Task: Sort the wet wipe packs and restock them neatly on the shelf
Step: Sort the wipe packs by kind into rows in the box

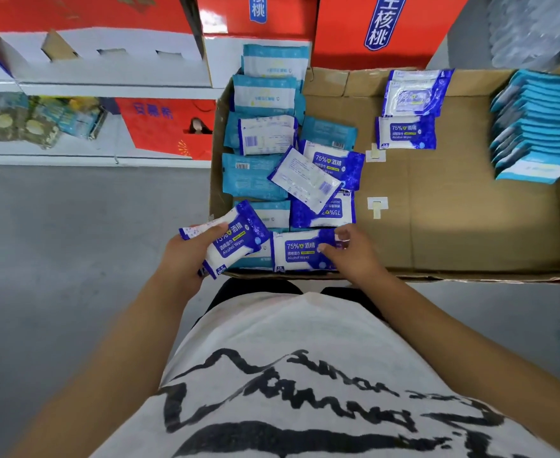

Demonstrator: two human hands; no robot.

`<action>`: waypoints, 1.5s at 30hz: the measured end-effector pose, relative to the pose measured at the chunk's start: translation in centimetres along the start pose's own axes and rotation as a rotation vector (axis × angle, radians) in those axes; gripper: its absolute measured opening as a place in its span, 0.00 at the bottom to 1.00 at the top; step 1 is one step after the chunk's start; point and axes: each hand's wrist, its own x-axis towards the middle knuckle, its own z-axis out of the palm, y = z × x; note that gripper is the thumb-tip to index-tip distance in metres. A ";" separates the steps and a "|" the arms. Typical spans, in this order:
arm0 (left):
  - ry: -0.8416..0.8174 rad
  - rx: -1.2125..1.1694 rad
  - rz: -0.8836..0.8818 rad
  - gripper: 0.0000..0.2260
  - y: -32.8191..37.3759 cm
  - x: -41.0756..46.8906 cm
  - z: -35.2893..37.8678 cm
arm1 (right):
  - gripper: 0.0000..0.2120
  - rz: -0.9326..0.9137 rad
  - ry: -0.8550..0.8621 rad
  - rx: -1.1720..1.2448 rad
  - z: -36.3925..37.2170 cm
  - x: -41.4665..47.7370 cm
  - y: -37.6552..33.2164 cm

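My left hand point(186, 256) grips a dark-blue alcohol wipe pack point(230, 238) at the near left corner of a flat cardboard box point(454, 209). My right hand point(348, 251) pinches the right end of a second dark-blue pack point(300, 251) lying at the box's near edge. More dark-blue packs point(325, 180) and light-blue packs point(262, 97) lie mixed on the box's left side. Two dark-blue packs point(407, 130) sit together at the far middle. A neat overlapping row of light-blue packs point(536, 127) lines the right side.
Red cartons point(381, 31) stand behind the box. To the left, a white shelf point(90, 87) carries a red package point(169, 127) and bagged goods point(40, 120). Grey floor point(73, 242) lies at left. Clear plastic-wrapped goods point(533, 28) are at top right.
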 end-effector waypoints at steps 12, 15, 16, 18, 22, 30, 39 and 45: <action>-0.030 0.038 -0.031 0.18 -1.1 0.8 -1.3 | 0.16 -0.019 -0.068 -0.054 1.6 1.5 -0.2; -0.037 0.019 -0.029 0.19 -0.7 1.1 -1.0 | 0.13 -0.071 -0.015 0.129 -0.1 0.1 -1.8; -0.042 0.017 -0.026 0.19 -0.5 1.1 -0.8 | 0.13 -0.081 0.012 0.205 -1.0 -0.5 -2.5; -0.051 0.016 -0.028 0.20 -0.2 1.2 -0.3 | 0.12 -0.078 0.030 0.375 -2.9 -2.0 -4.0; -0.122 0.009 -0.035 0.20 0.4 0.7 1.2 | 0.13 -0.119 -0.116 0.536 -4.6 -3.3 -5.8; -0.374 0.130 -0.022 0.26 0.6 -1.4 3.3 | 0.14 -0.248 -0.191 0.190 -1.2 -2.7 -6.4; -0.176 0.068 -0.031 0.20 -1.4 -0.2 3.0 | 0.15 -0.051 0.055 0.133 -2.2 -0.4 -2.3; -0.065 0.027 -0.022 0.23 -2.4 0.9 1.0 | 0.26 0.107 -0.033 0.065 -1.2 0.6 2.7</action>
